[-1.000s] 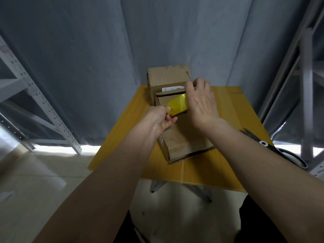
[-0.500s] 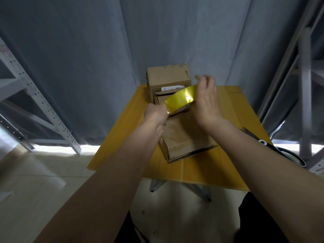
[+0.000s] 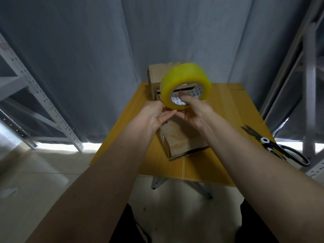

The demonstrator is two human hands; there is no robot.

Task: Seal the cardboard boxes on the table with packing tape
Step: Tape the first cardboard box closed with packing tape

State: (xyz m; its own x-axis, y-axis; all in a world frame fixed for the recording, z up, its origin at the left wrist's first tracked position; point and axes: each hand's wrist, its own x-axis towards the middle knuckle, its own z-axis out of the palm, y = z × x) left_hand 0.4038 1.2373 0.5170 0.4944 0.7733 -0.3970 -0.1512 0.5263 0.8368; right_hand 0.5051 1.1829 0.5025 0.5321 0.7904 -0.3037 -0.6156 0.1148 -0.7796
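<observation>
I had the roll of yellow tape point(image 3: 185, 85) raised above the table point(image 3: 228, 109), on edge, its open core facing me. My right hand point(image 3: 196, 115) held it: one finger was hooked into the core, the rest curled under the lower rim. My left hand point(image 3: 154, 116) met the roll at its lower left edge, fingers bent and pinching there; I could not tell whether they had the loose tape end or just the roll itself.

Two cardboard boxes sat on the yellow table below. The near box point(image 3: 182, 141) lay directly under my hands, its flaps closed. The far box point(image 3: 156, 74) stood behind it at the table's back edge, mostly hidden by the roll.

Black scissors point(image 3: 278, 148) lay at the table's right edge, well apart from the boxes.
</observation>
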